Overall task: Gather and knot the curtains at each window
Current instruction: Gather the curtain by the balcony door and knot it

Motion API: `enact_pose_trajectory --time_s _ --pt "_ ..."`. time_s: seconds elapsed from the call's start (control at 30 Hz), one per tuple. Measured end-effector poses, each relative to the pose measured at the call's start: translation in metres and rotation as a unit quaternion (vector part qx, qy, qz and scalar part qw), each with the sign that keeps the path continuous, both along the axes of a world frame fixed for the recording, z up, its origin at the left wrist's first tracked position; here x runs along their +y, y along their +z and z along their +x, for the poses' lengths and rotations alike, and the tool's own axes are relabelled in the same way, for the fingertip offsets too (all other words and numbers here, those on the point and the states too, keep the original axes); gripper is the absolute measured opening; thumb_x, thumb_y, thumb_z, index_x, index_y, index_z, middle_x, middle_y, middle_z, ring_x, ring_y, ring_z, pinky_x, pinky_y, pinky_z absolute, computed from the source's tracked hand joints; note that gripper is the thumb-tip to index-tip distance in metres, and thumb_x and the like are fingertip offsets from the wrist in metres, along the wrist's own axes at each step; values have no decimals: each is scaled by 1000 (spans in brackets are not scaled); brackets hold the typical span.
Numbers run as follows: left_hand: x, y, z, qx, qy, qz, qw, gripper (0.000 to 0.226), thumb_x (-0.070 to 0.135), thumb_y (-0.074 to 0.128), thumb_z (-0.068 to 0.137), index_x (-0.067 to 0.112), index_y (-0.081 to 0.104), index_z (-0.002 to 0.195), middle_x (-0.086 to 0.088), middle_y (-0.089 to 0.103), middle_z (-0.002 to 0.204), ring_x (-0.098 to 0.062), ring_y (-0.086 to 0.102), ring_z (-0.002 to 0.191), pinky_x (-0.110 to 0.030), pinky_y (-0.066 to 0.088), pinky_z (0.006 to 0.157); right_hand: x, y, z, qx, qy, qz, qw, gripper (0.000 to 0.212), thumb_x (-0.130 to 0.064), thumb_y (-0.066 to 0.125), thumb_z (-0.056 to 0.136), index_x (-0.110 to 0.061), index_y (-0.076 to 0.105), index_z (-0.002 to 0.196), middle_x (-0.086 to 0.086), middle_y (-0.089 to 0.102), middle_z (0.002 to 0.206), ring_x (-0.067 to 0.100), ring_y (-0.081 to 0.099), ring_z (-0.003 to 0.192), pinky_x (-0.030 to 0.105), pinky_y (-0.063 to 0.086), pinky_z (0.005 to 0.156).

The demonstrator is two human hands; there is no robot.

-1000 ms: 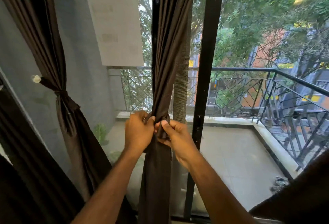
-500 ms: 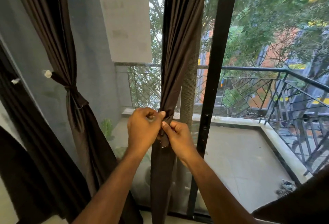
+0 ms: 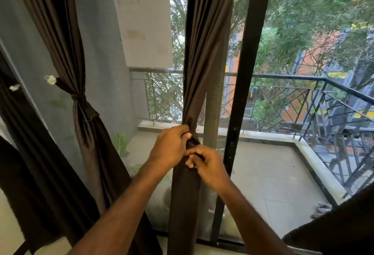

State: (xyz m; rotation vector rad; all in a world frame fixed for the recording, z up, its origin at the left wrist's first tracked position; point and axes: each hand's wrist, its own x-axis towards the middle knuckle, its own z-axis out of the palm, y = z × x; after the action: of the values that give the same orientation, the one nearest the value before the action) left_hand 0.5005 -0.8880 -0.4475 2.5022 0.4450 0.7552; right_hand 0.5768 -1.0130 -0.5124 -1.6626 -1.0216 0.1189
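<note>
A dark brown middle curtain [image 3: 204,52] hangs gathered into a narrow bunch in front of the glass door. My left hand [image 3: 170,147] is clenched around the bunch at waist height. Just below it, my right hand [image 3: 206,163] pinches a strip of the same fabric against the bunch. A second brown curtain [image 3: 66,42] at the left is tied with a band [image 3: 81,101] that runs to a white wall hook [image 3: 50,79].
A black door frame post [image 3: 249,72] stands right of the bunch, with a grey mesh roll [image 3: 213,103] between them. A paper sheet [image 3: 143,22] is stuck on the glass. Beyond lie a tiled balcony and metal railing [image 3: 303,101]. Dark fabric [image 3: 334,232] fills the lower right corner.
My right hand has dropped slightly below the left and curled its fingers on the fabric strip. The view has shifted a little to the left.
</note>
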Motion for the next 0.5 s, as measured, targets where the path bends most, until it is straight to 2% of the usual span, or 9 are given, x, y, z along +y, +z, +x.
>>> enact_pose_trajectory --time_s 0.07,0.17,0.27,0.37,0.4,0.5 --pt "1 -5 -1 -54 -35 1 998 16 24 63 95 18 73 84 1 70 75 -17 64 73 -35 51 69 -5 1 3 -45 6 -34 998 28 4 56 98 -16 76 101 -7 68 82 13 68 73 25 57 74" --pt "5 -15 0 -87 -75 21 993 24 31 59 93 16 75 83 7 67 73 -9 59 68 -35 50 66 -17 11 -2 -125 26 -25 991 23 3 56 98 -14 71 102 -5 66 85 15 67 76 26 57 74" --pt "8 -22 2 -59 -90 80 991 38 41 41 100 18 67 88 4 59 83 -17 54 81 -41 48 73 -33 35 -2 -62 -3 72 995 25 6 65 94 -16 65 106 -4 70 88 16 72 77 25 60 75" --pt "1 -24 0 -60 -125 69 988 43 44 34 104 15 63 92 1 58 87 -18 53 86 -40 46 77 -34 59 4 24 -21 141 989 35 8 70 89 -20 59 106 4 74 81 21 75 72 38 63 72" --pt "-2 -24 -1 -64 -126 69 987 42 46 35 104 15 61 91 2 55 86 -18 52 84 -39 45 76 -31 63 3 18 -27 148 989 35 7 72 88 -20 59 106 3 73 77 20 74 70 38 63 70" --pt "-5 -27 -1 -73 -95 90 989 41 46 37 103 13 58 89 0 54 84 -21 51 80 -43 46 71 -26 64 -2 -32 -44 137 989 34 2 77 85 -17 59 106 -11 71 77 9 71 72 24 56 68"
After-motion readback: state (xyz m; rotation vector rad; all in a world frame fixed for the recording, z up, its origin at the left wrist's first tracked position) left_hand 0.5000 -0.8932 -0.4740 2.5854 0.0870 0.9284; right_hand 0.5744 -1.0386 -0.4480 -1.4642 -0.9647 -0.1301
